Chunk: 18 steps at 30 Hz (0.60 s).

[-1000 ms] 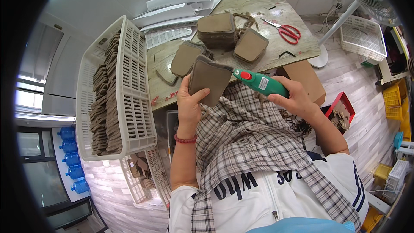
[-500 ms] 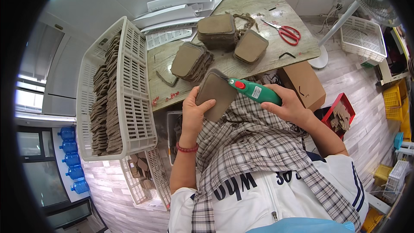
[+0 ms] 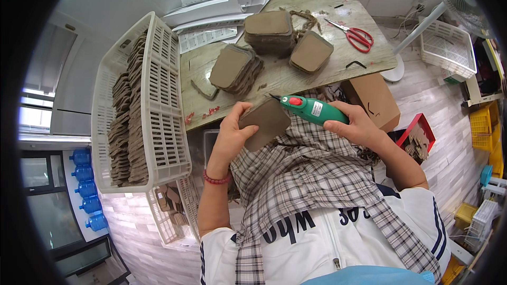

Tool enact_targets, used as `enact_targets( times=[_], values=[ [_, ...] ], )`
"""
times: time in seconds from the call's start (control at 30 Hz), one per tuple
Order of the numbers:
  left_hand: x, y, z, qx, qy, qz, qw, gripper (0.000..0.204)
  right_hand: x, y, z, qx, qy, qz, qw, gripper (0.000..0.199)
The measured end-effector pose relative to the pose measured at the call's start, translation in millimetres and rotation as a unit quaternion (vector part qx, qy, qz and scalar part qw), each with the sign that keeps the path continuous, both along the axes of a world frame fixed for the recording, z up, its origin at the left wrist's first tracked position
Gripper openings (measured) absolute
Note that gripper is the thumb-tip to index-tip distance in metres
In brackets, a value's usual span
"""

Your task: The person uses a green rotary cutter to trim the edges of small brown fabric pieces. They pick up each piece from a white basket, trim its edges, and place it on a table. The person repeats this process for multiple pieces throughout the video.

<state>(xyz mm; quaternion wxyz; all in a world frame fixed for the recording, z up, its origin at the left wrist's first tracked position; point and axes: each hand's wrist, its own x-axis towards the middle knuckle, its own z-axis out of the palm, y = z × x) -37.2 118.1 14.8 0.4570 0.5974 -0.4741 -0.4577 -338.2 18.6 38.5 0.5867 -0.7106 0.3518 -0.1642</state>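
Head view: the left hand (image 3: pixel 231 136) pinches a flat brown rounded-corner fibre panel (image 3: pixel 265 122) by its left edge, held over the lap just near of the worn wooden table (image 3: pixel 317 68). The right hand (image 3: pixel 359 126) is wrapped tight round a green handheld rotary tool (image 3: pixel 312 110), tip at the panel's far edge. Judgement: support the panel firmly, keep thumb clear of the tip, feed lightly. Stacked brown panels (image 3: pixel 235 68) lie farther off, a white slotted plastic crate (image 3: pixel 158 121) left

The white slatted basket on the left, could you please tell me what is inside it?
The white slatted basket holds rows of brown moulded pulp pieces standing on edge. Its floor beneath them is covered.
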Motion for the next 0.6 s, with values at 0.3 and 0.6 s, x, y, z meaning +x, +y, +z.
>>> enact_targets(
  times=[0.3,0.6],
  values=[
    [10.3,3.5,1.5,-0.030,0.137,0.164,0.976,0.016,-0.9,-4.3,-11.4,-0.002,0.010,0.026,1.000,0.044],
    [10.0,3.4,2.9,0.003,0.148,0.131,0.980,0.013,-0.1,-6.9,-13.9,-0.078,0.026,0.067,0.994,0.048]
  ],
)
